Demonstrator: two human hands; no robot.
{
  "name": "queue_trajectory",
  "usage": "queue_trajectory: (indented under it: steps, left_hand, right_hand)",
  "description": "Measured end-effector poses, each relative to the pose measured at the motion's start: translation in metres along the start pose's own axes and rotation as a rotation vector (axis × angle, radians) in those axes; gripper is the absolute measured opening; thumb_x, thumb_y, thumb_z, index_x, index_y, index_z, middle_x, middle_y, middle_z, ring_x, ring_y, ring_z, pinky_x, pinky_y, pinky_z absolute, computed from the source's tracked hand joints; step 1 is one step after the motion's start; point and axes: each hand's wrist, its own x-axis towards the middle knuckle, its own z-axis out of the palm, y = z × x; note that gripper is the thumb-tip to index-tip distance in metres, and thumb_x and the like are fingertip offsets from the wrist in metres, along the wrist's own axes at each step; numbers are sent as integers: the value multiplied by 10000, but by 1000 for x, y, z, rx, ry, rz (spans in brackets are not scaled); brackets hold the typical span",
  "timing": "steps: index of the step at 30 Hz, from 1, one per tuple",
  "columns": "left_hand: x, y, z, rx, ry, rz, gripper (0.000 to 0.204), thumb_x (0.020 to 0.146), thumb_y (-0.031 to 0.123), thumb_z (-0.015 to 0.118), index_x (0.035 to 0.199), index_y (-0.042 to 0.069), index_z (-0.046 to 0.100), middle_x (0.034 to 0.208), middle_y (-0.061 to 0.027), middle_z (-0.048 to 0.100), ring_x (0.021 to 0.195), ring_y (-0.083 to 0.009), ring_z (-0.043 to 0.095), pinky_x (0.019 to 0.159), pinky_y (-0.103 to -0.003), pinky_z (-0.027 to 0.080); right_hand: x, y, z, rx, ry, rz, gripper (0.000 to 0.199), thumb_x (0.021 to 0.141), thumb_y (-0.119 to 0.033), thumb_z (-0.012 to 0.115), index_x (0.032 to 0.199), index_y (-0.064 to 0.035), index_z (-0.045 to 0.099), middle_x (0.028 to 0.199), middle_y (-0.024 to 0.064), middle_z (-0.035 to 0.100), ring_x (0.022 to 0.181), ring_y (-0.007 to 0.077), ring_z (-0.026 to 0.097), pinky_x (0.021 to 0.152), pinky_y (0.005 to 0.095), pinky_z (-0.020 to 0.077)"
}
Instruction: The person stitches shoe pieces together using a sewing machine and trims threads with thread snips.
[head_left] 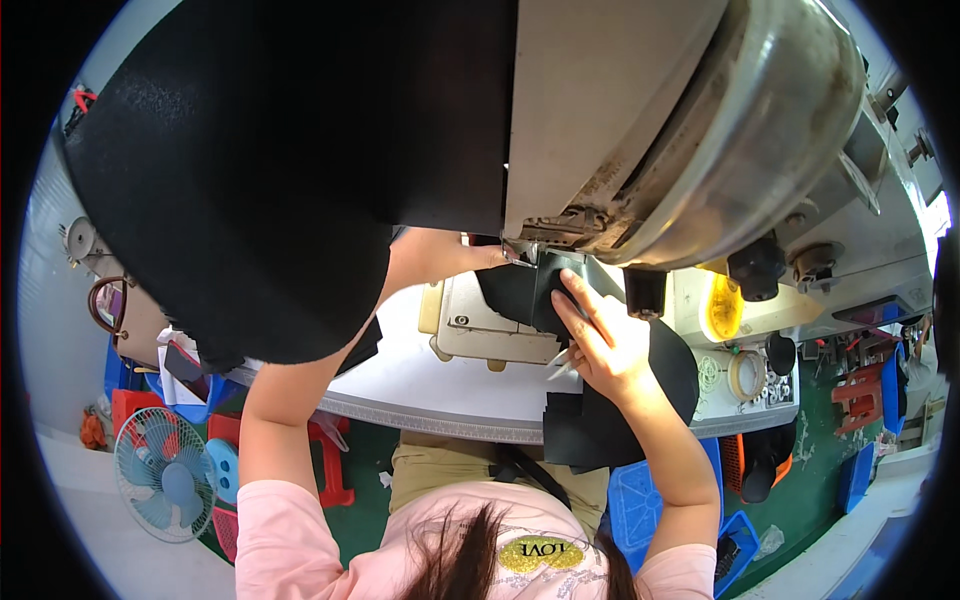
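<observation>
A sewing machine (620,130) fills the upper right, its needle and presser foot area (530,252) over a small black piece of material (515,290). My left hand (435,255) comes in from the left, its thumb stretched toward the presser foot; a large black sheet (250,180) hides its other fingers. My right hand (605,345) lays its index and middle fingers on the black piece, just right of the presser foot. Its lower fingers are curled round a slim, pale pointed tool (563,366), whose kind I cannot make out. More black pieces (610,420) lie under my right wrist.
The white table (400,390) has a ruler strip along its curved near edge. Right of the machine bed are a tape roll (745,375) and a yellow round thing (722,307). A fan (165,478) stands at lower left; blue crates (640,500) and an orange basket (735,465) stand below right.
</observation>
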Motion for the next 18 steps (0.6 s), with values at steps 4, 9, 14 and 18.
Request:
queue_trajectory:
  steps: [4,9,14,18]
  left_hand:
    - [-32,-19,32,-38,331,276,358,706,229,723,1007,82,598,1059,-109,588,1018,-277,530,877,-398,380]
    - [-44,-17,61,555,669,668,329,695,259,692,979,168,555,1075,-49,562,1078,-225,491,960,-486,276]
    - [-48,5,47,597,677,738,119,717,116,652,812,158,593,872,21,617,926,-137,573,948,-440,306]
    - [-52,11,45,638,661,744,83,715,96,653,769,147,616,819,35,613,855,-105,581,922,-404,324]
  right_hand:
    - [-3,0,5,127,113,-52,539,464,-54,647,1001,-3,637,1026,145,631,781,241,640,631,297,517]
    - [-1,0,1,122,127,-89,463,489,-76,640,943,10,655,965,138,647,744,231,645,618,287,516]
    - [-1,0,-7,121,79,-84,486,487,-91,645,966,-4,652,981,133,644,760,225,646,623,287,516]
    - [-1,0,-7,121,73,-79,518,475,-94,650,987,-21,652,999,125,641,763,221,642,628,290,515]
